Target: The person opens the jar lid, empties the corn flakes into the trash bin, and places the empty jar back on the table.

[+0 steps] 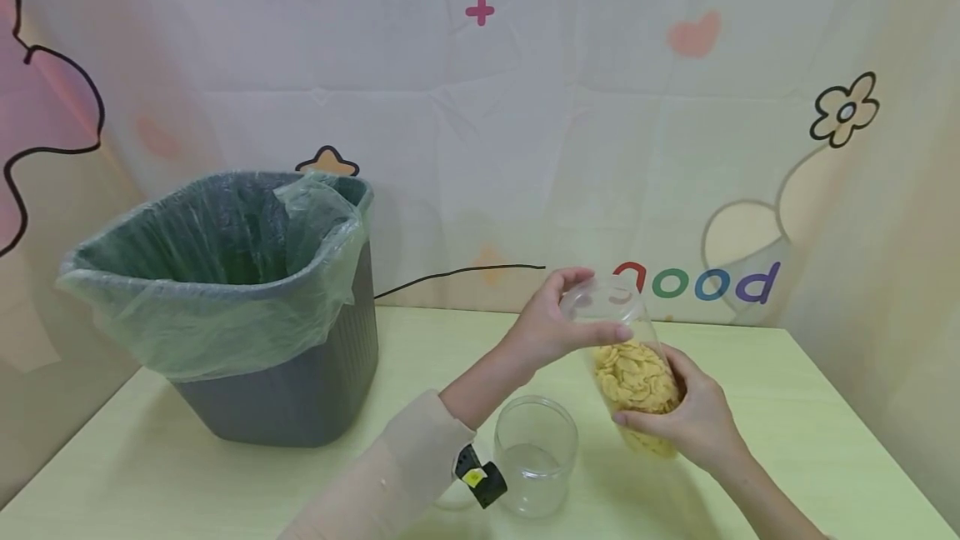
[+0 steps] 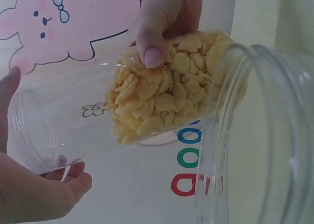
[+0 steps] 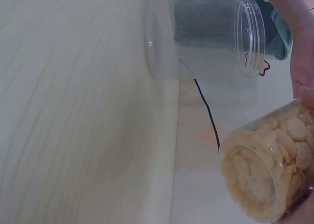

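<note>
A clear plastic jar of yellow corn flakes (image 1: 637,380) is held tilted above the table, its top leaning left. My left hand (image 1: 546,325) grips it round the top, thumb in front and fingers behind. Lower on the body, my right hand (image 1: 701,422) holds the same jar, its thumb across the front. In the left wrist view the flakes (image 2: 162,89) fill the lower part, with clear space above; whether a lid covers the mouth, I cannot tell. A second clear jar (image 1: 536,458), empty and without a lid, stands upright on the table below my left hand.
A grey bin (image 1: 300,398) with a green plastic liner (image 1: 225,327) stands at the left of the pale table (image 1: 780,407). Part of a clear round rim (image 1: 453,505) shows beside the empty jar, mostly behind my left sleeve. A printed cloth (image 1: 480,148) hangs behind.
</note>
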A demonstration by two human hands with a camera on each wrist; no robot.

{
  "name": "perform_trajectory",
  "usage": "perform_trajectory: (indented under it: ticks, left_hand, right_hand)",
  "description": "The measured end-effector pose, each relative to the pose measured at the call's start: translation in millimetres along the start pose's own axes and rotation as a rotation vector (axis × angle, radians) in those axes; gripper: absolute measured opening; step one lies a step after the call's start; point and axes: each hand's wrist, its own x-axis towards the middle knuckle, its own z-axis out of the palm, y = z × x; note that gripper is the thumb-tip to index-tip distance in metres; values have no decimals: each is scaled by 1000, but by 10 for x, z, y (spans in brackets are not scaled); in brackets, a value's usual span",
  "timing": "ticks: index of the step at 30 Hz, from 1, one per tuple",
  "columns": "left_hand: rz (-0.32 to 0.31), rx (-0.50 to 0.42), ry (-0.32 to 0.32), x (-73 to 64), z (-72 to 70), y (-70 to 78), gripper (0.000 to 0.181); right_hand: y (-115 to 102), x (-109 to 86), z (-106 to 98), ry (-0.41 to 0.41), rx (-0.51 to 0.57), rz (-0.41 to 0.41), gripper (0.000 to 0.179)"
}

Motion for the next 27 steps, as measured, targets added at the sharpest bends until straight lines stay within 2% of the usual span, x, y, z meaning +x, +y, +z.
perform_trajectory:
  ticks: [3, 5, 10, 16, 20, 27]
  left_hand:
    - [0, 24, -52, 6, -29, 3, 80]
    - [33, 18, -104, 12, -63, 11, 82]
    - [146, -49, -244, 21, -154, 34, 82]
    - [184, -132, -352, 23, -206, 28, 79]
    - [176, -143, -357, 18, -209, 22, 75]
    - [153, -119, -298, 12, -193, 13, 72]
  right_hand:
    - [5, 2, -15, -11, 18, -7, 84]
    - [9, 0, -25, -30, 59, -12, 82]
    - [7, -13, -47, -94, 195, -29, 77]
    - [-5, -31, -50, -151, 302, -69, 75]
    - [-22, -34, -42, -142, 292, -78, 75]
    - [-46, -33, -41, -104, 199, -51, 78]
